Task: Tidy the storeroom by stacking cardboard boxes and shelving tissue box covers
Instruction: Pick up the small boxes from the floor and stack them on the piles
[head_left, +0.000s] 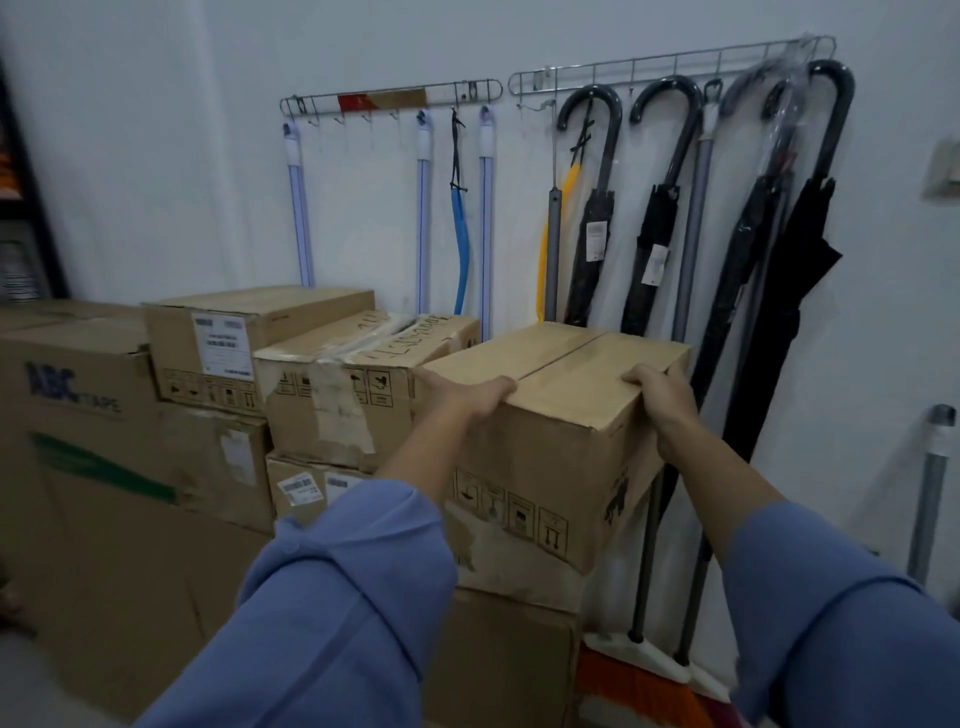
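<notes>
The left hand (467, 397) at 9 o'clock and right hand (657, 395) at 3 o'clock grip the top edges of the cardboard box (561, 467) atop a lower box (509, 665); it looks stiff, bulky, probably weighty, so its bottom corners would carry better.

Open air lies above the top box (571, 374). A taped box (337, 415) sits just beside its left; hanging umbrellas (592, 249) crowd its right.
</notes>
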